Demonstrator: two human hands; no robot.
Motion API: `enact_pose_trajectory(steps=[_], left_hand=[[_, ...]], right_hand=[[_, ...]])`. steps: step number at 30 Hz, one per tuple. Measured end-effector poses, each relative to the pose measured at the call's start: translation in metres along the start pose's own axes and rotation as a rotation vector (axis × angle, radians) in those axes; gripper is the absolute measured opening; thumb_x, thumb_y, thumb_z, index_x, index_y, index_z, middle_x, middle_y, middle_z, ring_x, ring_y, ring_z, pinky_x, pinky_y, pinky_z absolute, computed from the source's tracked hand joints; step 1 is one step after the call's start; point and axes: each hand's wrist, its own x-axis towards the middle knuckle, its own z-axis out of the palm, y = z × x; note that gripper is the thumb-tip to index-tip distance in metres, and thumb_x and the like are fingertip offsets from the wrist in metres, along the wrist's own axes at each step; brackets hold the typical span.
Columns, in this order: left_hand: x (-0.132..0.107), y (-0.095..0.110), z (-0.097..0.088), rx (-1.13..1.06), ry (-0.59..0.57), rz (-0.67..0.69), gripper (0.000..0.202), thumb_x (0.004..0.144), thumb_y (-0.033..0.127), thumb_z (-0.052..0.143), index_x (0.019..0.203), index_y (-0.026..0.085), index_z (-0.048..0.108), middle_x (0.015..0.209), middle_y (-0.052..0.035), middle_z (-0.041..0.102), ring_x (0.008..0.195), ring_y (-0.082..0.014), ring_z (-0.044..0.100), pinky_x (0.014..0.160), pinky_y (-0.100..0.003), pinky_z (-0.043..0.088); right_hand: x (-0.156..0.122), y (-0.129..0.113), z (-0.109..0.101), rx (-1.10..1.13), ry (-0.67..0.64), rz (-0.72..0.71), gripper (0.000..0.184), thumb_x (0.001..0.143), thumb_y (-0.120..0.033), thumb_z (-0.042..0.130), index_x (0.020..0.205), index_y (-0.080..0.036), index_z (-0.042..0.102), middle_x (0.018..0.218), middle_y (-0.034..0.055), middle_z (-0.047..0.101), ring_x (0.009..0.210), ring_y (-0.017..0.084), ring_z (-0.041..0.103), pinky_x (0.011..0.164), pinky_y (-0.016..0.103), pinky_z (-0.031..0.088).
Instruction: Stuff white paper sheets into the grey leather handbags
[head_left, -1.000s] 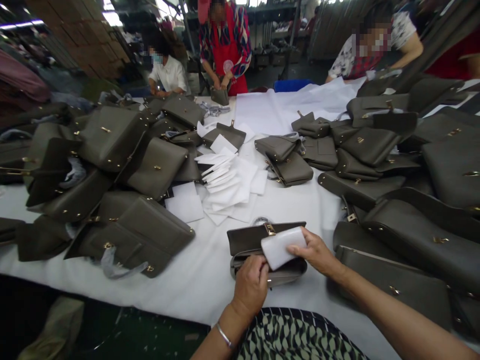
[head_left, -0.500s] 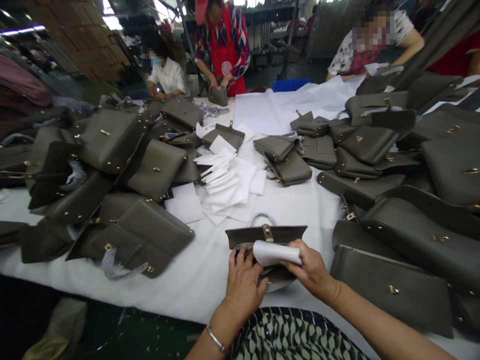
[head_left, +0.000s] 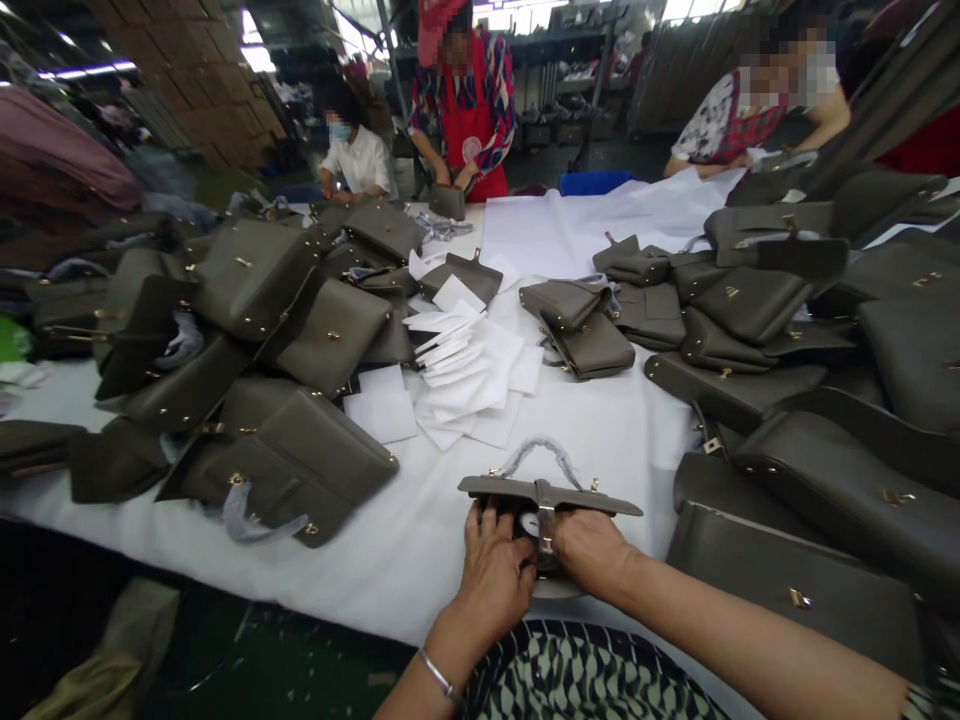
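A small olive-grey handbag [head_left: 622, 507] stands on the white-covered table right in front of me, its flap raised and its plastic-wrapped handle [head_left: 551, 447] upright behind. My left hand [head_left: 491, 570] grips the bag at the left side of its mouth, fingers curled in under the flap. My right hand [head_left: 596, 550] reaches into the bag from the right, past the strap with the metal clasp [head_left: 546, 535]; its fingers are hidden inside. Between the hands a bit of folded white sheet [head_left: 529, 524] shows in the opening; the rest of it is out of sight.
Beyond the bag lies a fanned stack of white sheets [head_left: 469, 385]. Handbags are heaped on the left [head_left: 330, 335] and right [head_left: 795, 570] of the white tablecloth [head_left: 360, 560]. Across the table, a person in a red apron [head_left: 472, 130] handles another bag; other people sit nearby.
The folded white sheet in my right hand has gone down into the bag, and that hand has followed it under the flap. The bag's handle now stands higher.
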Motion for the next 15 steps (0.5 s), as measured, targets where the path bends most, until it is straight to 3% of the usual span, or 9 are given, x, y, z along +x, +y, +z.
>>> enact_pose_trajectory(steps=[3, 7, 11, 15], left_hand=[[0.005, 0.0, -0.005, 0.012, 0.027, -0.017, 0.008, 0.074, 0.018, 0.063, 0.078, 0.023, 0.067, 0.136, -0.0046, 0.047, 0.137, -0.0332, 0.022, 0.114, -0.057, 0.009], [0.01, -0.002, -0.011, 0.114, 0.099, 0.044, 0.012, 0.078, 0.011, 0.055, 0.08, 0.019, 0.063, 0.131, -0.0068, 0.049, 0.129, -0.0331, 0.031, 0.107, -0.056, 0.024], [0.008, -0.009, -0.004, 0.168, 0.054, 0.147, 0.019, 0.082, 0.007, 0.045, 0.09, 0.017, 0.059, 0.102, -0.0081, 0.058, 0.099, -0.0266, 0.048, 0.091, -0.05, 0.039], [0.003, -0.014, -0.001, 0.134, 0.049, 0.175, 0.013, 0.082, 0.01, 0.045, 0.09, 0.014, 0.054, 0.091, -0.009, 0.057, 0.089, -0.0255, 0.048, 0.087, -0.049, 0.039]], right_hand=[[0.015, 0.002, 0.0, -0.04, -0.008, 0.081, 0.021, 0.083, -0.018, 0.047, 0.097, -0.013, 0.062, 0.086, 0.0138, 0.07, 0.081, 0.023, 0.066, 0.071, 0.029, 0.047], [0.021, 0.005, -0.001, -0.027, 0.102, 0.26, 0.03, 0.089, -0.032, 0.042, 0.099, -0.01, 0.06, 0.081, 0.0148, 0.07, 0.074, 0.027, 0.067, 0.067, 0.032, 0.047], [0.016, -0.002, 0.001, 0.054, 0.06, 0.133, 0.029, 0.089, -0.028, 0.041, 0.101, -0.014, 0.063, 0.094, 0.0135, 0.07, 0.091, 0.028, 0.065, 0.085, 0.038, 0.046], [0.02, -0.003, -0.01, 0.041, -0.077, 0.058, 0.028, 0.085, -0.018, 0.046, 0.107, -0.014, 0.063, 0.104, 0.0154, 0.068, 0.101, 0.027, 0.062, 0.088, 0.036, 0.046]])
